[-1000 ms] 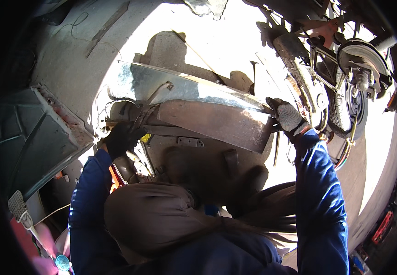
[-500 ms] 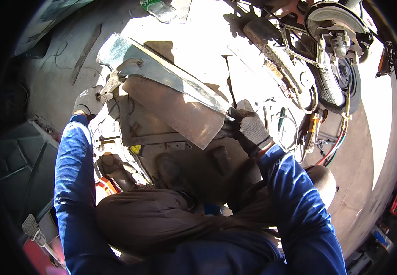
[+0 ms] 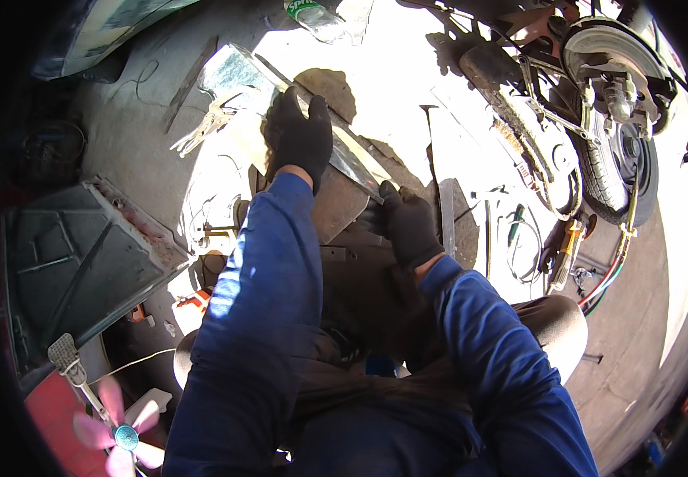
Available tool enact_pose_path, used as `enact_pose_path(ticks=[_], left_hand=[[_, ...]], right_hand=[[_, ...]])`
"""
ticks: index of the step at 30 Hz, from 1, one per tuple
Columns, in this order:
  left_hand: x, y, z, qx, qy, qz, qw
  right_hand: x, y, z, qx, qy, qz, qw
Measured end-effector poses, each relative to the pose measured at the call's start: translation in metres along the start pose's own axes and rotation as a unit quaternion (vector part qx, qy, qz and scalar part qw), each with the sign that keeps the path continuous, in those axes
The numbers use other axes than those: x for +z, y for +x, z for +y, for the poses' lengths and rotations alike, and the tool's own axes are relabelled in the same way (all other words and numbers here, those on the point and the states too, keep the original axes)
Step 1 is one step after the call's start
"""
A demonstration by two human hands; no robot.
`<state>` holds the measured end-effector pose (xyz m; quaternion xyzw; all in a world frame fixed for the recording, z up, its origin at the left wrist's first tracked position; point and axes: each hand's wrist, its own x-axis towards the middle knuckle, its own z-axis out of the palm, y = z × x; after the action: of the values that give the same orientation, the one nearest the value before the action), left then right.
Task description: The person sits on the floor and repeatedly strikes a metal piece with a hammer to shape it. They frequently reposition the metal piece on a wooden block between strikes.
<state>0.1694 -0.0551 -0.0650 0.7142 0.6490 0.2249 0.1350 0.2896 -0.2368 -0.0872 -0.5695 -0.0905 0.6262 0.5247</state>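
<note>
A bent, shiny sheet metal piece (image 3: 235, 71) lies slantwise before me, over a brown metal plate (image 3: 338, 208). Locking pliers (image 3: 210, 127) sit on its far left part, their handles pointing left. My left hand (image 3: 300, 137), in a dark glove, rests on the middle of the sheet metal with fingers stretched out and hides part of it. At the near right end, my gloved right hand (image 3: 409, 226) grips the sheet metal's corner, thumb on top. The fingers beneath are partly in shadow.
A wheel with a tyre (image 3: 610, 159) and vehicle parts lie at the right. A paint brush (image 3: 568, 254) and cables are near them. At the left are a dark metal panel (image 3: 82, 262) and a pink fan (image 3: 125, 437). A green-labelled bottle (image 3: 316, 20) lies at the far side.
My left hand has let go of the pliers and moved right onto the sheet metal. The pliers stay on it. My right hand still holds the near end.
</note>
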Motion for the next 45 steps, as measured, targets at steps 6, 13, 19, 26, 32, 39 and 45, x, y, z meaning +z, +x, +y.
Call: enact_pose_path(ticks=[6, 13, 19, 26, 32, 39, 45], left_hand=[[0.022, -0.014, -0.002, 0.023, 0.082, -0.007, 0.996], [-0.008, -0.009, -0.052, 0.14, 0.009, -0.038, 0.989], [0.009, -0.024, -0.023, 0.154, 0.046, 0.013, 0.987], [0.012, -0.021, -0.017, 0.174, 0.112, -0.011, 0.978], [0.006, -0.022, -0.028, 0.17, 0.092, 0.026, 0.981], [0.002, -0.028, -0.017, 0.028, 0.013, 0.009, 0.999], [0.005, -0.025, -0.021, 0.081, 0.058, 0.005, 0.995]], right_hand=[[0.007, 0.002, 0.014, -0.02, 0.052, 0.018, 0.998], [0.055, -0.02, 0.057, -0.112, -0.098, -0.02, 0.989], [0.041, -0.012, 0.048, 0.059, 0.108, 0.055, 0.991], [0.04, -0.016, 0.033, 0.081, 0.133, 0.057, 0.986], [0.042, -0.02, 0.044, 0.056, 0.119, 0.03, 0.991], [-0.015, 0.011, 0.068, -0.049, -0.173, 0.164, 0.97], [-0.123, 0.037, 0.081, -0.05, -0.477, 0.35, 0.805]])
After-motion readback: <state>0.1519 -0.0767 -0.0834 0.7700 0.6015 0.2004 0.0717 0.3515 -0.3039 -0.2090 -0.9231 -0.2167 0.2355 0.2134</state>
